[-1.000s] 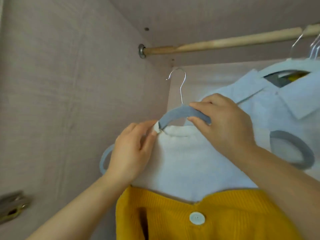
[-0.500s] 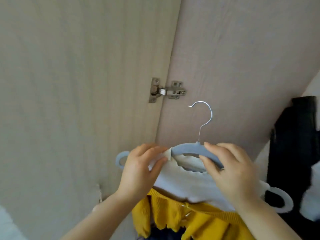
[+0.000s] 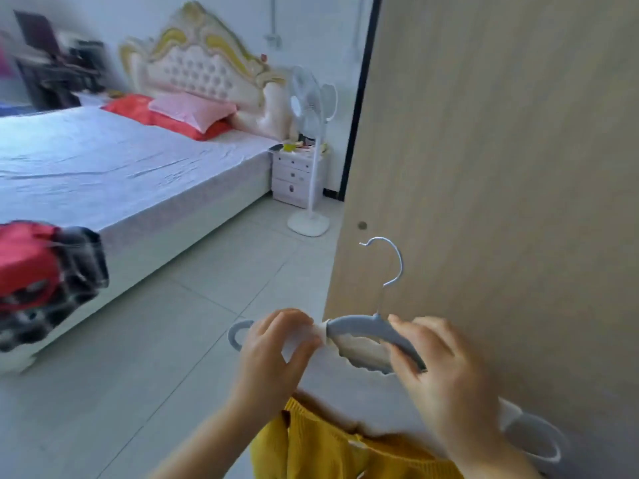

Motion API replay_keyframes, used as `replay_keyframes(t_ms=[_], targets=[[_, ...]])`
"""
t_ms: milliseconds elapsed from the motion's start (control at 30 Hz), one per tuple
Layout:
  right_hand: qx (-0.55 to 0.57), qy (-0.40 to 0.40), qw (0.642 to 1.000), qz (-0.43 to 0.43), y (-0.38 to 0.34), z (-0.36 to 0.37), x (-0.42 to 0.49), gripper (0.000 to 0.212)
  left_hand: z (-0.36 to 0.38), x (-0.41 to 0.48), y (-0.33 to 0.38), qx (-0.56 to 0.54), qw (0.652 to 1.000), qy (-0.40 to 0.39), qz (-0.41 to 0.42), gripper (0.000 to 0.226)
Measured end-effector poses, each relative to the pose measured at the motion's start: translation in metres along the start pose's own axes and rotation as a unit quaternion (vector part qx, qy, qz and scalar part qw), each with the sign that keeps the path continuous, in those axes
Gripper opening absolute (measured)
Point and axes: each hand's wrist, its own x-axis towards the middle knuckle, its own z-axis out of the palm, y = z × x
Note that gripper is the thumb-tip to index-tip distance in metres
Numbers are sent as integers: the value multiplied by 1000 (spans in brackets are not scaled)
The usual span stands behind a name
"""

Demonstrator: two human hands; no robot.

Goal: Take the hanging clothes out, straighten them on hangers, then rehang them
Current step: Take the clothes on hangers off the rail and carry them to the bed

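Now the hanger [image 3: 359,327] and top [image 3: 359,387] are out of the wardrobe, beside its door [image 3: 501,167]. Your left hand [image 3: 273,354] pinches the top; your right hand [image 3: 446,378] grips the hanger.

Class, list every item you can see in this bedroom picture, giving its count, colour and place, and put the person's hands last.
hanger: one, grey-blue with silver hook, before the door
white top: one, white, on the hanger
yellow knit: one, mustard, below the white top
wardrobe door: one, beige wood, right
bed: one, pale sheet, left
headboard: one, cream and gold, behind bed
pillows: at least two, pink atop red, bed head
fan: one, white, beside nightstand
nightstand: one, white, by bed
bundle: one, red and black, far left, blurred
floor: grey tiles
left hand: one, pinches white top
right hand: one, grips hanger
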Motion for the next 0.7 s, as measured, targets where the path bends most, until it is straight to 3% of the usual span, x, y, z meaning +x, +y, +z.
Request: replay_keyframes(t_ms=[100, 333, 700], targets=[[56, -28, 998, -9, -51, 64, 25, 23, -57, 12, -53, 47, 998, 28, -37, 10], [172, -99, 979, -47, -165, 211, 81, 31, -175, 36, -170, 160, 977, 105, -98, 18], [310, -152, 934, -86, -293, 401, 178, 29, -288, 89, -302, 249, 933, 194, -171, 18]])
